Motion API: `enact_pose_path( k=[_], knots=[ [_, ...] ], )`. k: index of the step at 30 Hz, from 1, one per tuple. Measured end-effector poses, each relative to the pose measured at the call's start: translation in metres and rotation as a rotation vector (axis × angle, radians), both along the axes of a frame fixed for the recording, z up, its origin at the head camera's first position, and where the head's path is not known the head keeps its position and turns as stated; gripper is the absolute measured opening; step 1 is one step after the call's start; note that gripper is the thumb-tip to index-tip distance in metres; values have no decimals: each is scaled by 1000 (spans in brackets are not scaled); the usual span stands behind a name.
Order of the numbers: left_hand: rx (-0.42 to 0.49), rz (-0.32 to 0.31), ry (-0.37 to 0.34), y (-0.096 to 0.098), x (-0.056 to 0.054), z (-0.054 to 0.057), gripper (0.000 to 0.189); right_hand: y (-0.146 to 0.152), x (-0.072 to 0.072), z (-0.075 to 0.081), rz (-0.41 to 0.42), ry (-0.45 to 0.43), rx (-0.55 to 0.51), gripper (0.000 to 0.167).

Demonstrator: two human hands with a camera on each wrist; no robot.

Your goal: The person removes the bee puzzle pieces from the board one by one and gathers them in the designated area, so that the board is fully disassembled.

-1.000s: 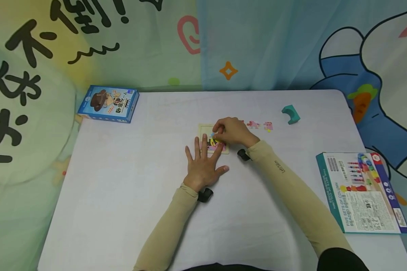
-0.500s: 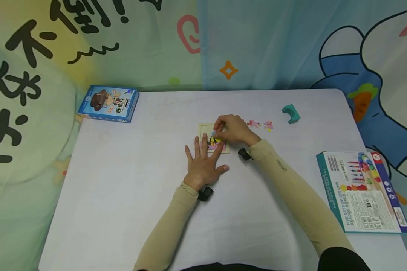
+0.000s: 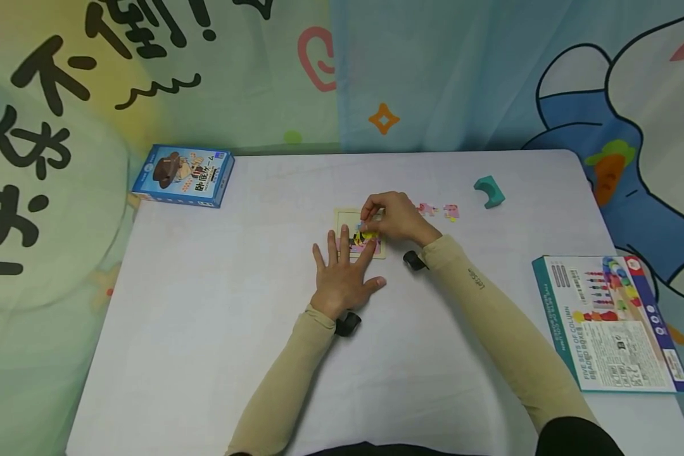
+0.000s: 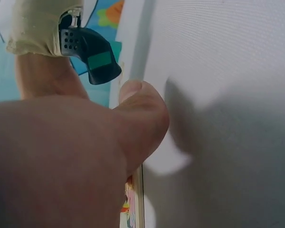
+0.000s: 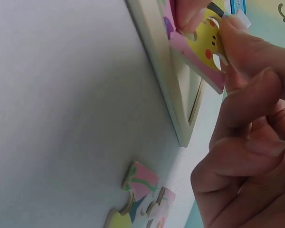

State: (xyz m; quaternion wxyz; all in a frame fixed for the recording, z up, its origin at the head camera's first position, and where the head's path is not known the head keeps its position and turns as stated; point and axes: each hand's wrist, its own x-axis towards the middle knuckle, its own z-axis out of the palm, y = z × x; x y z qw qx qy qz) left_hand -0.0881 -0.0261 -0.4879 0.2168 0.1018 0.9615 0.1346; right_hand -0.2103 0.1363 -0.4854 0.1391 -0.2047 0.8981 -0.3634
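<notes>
My right hand (image 3: pixel 396 218) pinches a yellow and pink jigsaw piece (image 5: pixel 208 43) between thumb and finger. The piece is tilted over the pale-rimmed puzzle tray (image 5: pixel 156 52), seen in the right wrist view. My left hand (image 3: pixel 342 282) lies with spread fingers over the tray's lower part, a fingertip close beside the pinched piece. Yellow, black and pink picture parts show in the tray between the hands. In the left wrist view, the thumb (image 4: pixel 142 114) is in front, and the hand hides most of the tray.
Loose pink jigsaw pieces (image 3: pixel 451 212) lie right of the tray, partly behind my right hand. A teal arched block (image 3: pixel 490 191) sits farther back. A blue box (image 3: pixel 182 177) stands at the back left, a larger white box (image 3: pixel 610 323) at the right edge.
My right hand has shifted very slightly up and to the right while keeping its pinch. The left hand stays spread in nearly the same place.
</notes>
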Motion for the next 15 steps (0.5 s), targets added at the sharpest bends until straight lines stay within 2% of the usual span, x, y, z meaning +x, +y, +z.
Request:
enact_pose_path(
  k=[6, 15],
  knots=[
    [-26, -14, -3, 3, 0, -1, 84, 3, -5, -4, -3, -50, -28, 18],
    [-32, 2, -14, 8, -4, -7, 82, 3, -6, -3, 13, -65, -41, 17]
  ],
)
